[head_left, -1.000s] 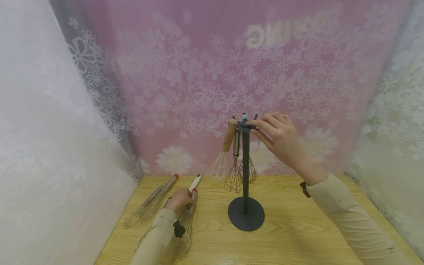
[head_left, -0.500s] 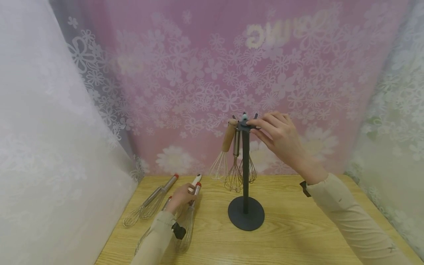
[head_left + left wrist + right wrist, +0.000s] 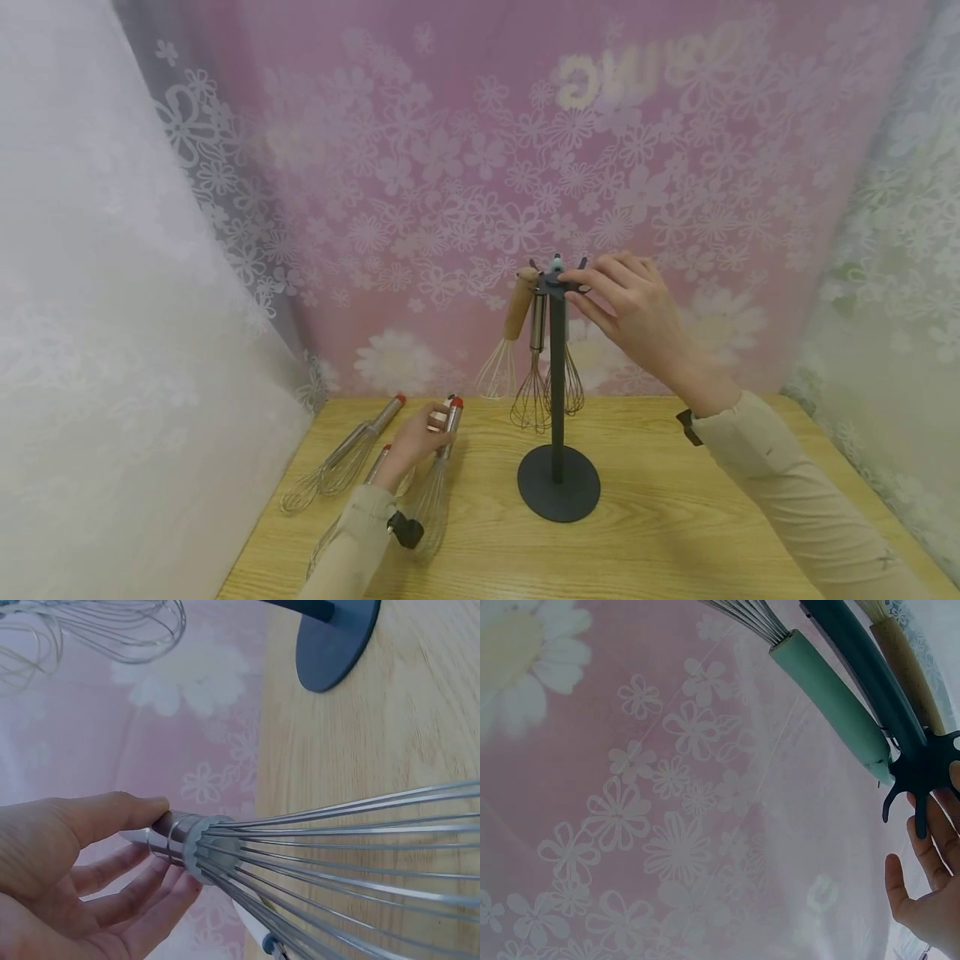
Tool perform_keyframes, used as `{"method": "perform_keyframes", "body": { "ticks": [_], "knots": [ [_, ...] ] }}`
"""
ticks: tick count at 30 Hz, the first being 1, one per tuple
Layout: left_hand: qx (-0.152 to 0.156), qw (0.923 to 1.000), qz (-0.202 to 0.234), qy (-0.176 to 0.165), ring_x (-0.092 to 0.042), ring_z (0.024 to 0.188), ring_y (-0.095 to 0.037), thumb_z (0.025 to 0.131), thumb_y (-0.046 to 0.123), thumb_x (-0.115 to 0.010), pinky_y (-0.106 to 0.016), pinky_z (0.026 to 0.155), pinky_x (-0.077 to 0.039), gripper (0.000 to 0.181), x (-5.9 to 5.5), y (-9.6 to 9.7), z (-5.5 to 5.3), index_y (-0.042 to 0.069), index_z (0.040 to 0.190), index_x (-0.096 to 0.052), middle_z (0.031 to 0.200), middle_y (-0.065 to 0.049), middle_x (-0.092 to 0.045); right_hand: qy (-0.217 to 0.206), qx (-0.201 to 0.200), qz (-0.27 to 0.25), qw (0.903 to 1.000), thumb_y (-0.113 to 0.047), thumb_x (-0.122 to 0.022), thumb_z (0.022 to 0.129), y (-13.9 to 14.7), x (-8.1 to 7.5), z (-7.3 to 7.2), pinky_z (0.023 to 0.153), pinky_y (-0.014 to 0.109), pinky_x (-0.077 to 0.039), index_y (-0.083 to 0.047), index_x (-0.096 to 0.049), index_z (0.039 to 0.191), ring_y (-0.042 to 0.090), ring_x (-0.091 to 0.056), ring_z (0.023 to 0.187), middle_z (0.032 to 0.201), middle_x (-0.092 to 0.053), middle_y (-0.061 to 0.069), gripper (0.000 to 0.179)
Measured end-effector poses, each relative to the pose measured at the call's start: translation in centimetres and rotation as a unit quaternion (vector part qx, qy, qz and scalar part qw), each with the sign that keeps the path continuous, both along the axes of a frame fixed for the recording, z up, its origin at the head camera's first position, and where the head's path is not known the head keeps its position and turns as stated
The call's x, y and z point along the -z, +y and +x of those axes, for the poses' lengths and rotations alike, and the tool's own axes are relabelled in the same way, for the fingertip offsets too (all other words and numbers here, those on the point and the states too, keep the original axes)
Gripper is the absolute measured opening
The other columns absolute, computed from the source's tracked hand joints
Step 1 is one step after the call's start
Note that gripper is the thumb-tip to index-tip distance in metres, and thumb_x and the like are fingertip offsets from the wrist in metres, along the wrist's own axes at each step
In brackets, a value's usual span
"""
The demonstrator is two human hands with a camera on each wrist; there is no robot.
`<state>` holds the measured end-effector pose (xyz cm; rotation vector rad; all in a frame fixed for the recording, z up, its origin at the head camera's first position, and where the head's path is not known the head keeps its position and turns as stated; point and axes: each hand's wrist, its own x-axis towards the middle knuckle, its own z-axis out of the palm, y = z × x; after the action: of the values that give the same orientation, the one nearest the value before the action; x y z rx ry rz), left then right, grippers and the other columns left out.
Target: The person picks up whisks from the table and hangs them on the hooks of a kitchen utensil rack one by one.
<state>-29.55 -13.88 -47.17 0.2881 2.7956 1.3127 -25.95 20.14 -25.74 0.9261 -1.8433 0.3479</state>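
Observation:
My left hand [image 3: 416, 442] grips a steel whisk [image 3: 433, 500] with a red-tipped handle. In the left wrist view, thumb and fingers hold the steel handle [image 3: 178, 838] close to its pale collar; the wires point away from the hand. At the top of a black stand [image 3: 557, 383], my right hand [image 3: 637, 312] pinches the hooked rack between thumb and forefinger. In the right wrist view the fingers reach in among the rack's hooks [image 3: 922, 776]. A wooden-handled whisk [image 3: 519, 308], a steel-handled whisk [image 3: 537, 321] and a green-handled whisk [image 3: 836, 705] hang from it.
Another red-tipped whisk [image 3: 360, 442] lies at the table's left. One more red-tipped whisk [image 3: 378, 464] is partly hidden under the left forearm. A white handle [image 3: 255, 926] shows behind the held whisk. The stand's round base [image 3: 558, 483] rests on the wooden table [image 3: 660, 492]. Floral curtains surround the table.
My left hand has lifted the handle end of the red-tipped whisk and moved it slightly right and away from me. The right hand keeps its place on the rack.

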Motion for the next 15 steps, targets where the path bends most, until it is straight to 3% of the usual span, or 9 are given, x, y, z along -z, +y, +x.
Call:
{"method": "perform_keyframes", "body": {
  "ticks": [8,15],
  "knots": [
    [0.003,0.9989,0.033,0.034,-0.071,0.099,-0.034,0.090,0.013,-0.078,-0.040,0.072,-0.062,0.046,-0.58,0.50,0.67,0.009,0.133,-0.059,0.109,-0.015,-0.071,-0.016,-0.030,-0.021,0.9992,-0.005,-0.081,0.084,-0.01,0.12,-0.34,0.080,0.045,-0.046,-0.001,-0.074,0.111,0.035,-0.055,0.091,0.092,-0.064,0.016,0.028],
    [0.003,0.9952,0.072,0.065,-0.070,0.099,-0.035,0.091,0.007,-0.076,-0.042,0.076,-0.062,0.047,-0.99,0.74,0.99,0.007,0.134,-0.057,0.110,-0.018,-0.070,-0.041,-0.058,-0.031,0.9970,-0.002,-0.081,0.083,0.24,0.35,-0.69,0.092,0.047,-0.049,-0.005,-0.073,0.115,0.034,-0.059,0.109,0.115,-0.068,0.015,0.033]
  ]
}}
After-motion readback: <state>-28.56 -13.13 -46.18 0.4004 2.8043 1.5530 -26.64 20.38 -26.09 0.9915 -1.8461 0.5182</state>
